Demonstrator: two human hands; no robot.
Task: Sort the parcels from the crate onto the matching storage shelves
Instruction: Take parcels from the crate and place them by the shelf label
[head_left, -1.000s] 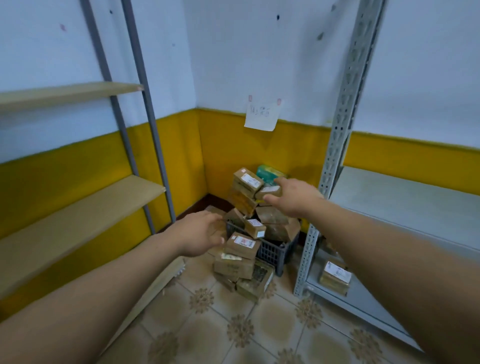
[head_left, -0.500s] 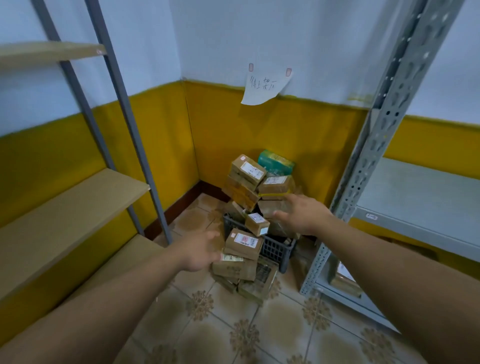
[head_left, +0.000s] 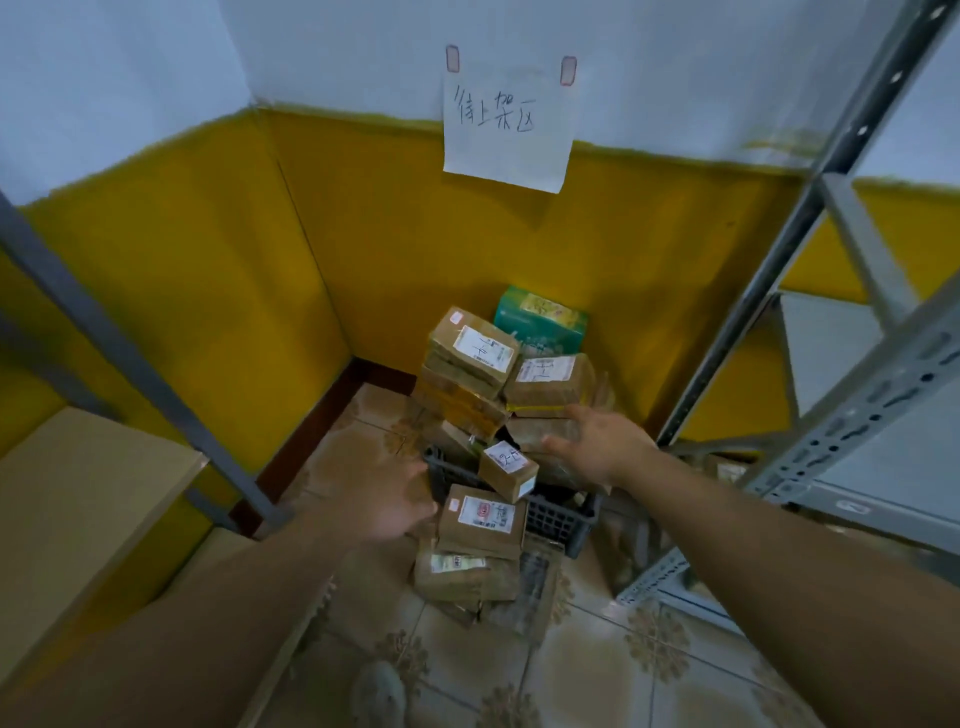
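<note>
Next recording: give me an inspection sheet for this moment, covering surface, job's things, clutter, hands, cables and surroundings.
Surface: tiled floor, patterned, in a room corner.
Job's things: dark crate heaped with brown labelled parcels, with a green box at the top rear; floor parcels lie against the crate's front; wooden shelf at left, grey metal rack at right.
Clutter: nothing seen.
Grippers: left hand open, beside the front parcels; right hand open, fingers spread at the stack; contact cannot be told.
Cables: nothing seen.
Surroundings: yellow-and-white wall; handwritten paper note taped above the pile.
</note>
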